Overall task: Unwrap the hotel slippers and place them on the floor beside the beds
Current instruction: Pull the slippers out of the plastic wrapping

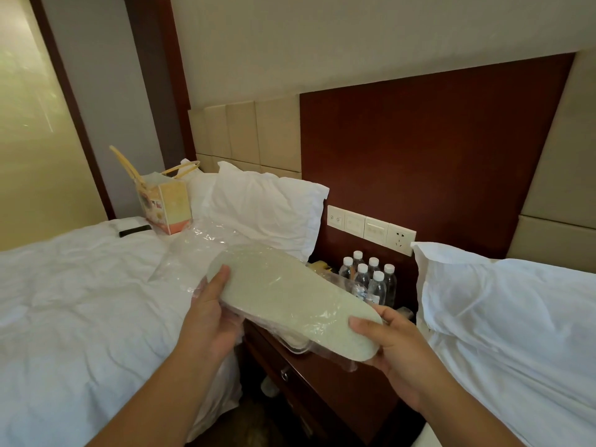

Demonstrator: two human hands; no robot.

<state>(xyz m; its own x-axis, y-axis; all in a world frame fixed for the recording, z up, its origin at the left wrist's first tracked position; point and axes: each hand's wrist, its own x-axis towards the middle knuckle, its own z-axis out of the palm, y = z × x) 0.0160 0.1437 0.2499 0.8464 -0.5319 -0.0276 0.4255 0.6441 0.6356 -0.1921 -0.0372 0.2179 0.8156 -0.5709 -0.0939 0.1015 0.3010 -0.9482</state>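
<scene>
Head view, slipper pack: We see the slipper pack (290, 301) held sole-up in the air between the two beds, above the bedside desk (322, 382).
Left grip: The left hand (209, 311) clasps the pack's far end, thumb on the sole and fingers underneath.
Right grip: The right hand (396, 343) clasps the near end the same way.
Done so far: A loose clear wrapper (200, 240) lies crumpled on the left bed (80, 301). We judge one pack may already be opened, though we see no bare slippers anywhere.
Left to do: Film covers this pack, so by our reading it must be stripped off and the slippers set on the floor (258, 424). The task looks early to midway.
Sole: Flat, a long rounded oval, pale and finely pebbled.
Film: Thin, glossy and wrinkled, sagging loose beneath the pack.
Desk: Dark polished wood with a drawer knob, carrying clear water bottles (371, 279) with white caps.
Bedding: White, soft and heavily creased.
</scene>
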